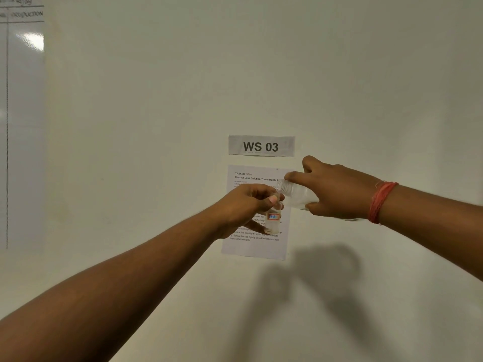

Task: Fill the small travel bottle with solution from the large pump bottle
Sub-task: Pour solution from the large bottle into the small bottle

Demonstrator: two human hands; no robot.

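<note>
Both arms are stretched out in front of a pale wall, and the work is happening in mid-air rather than over any surface I can see. The left hand has its grip clamped around a small clear bottle, fingers and thumb wrapped near its top, holding it upright; it carries a little red and blue label and looks to hold some clear liquid. The right hand has its grip closed on a larger clear bottle, tipped well over on its side so that its open threaded neck points left and down, just above the mouth of the small one. The two openings sit very close, though I cannot tell whether they touch. A red thread band circles the right wrist. Behind the hands, a printed instruction sheet is stuck to the wall, with a sign reading "WS 03" just above it. A whiteboard shows at the far left edge.
</note>
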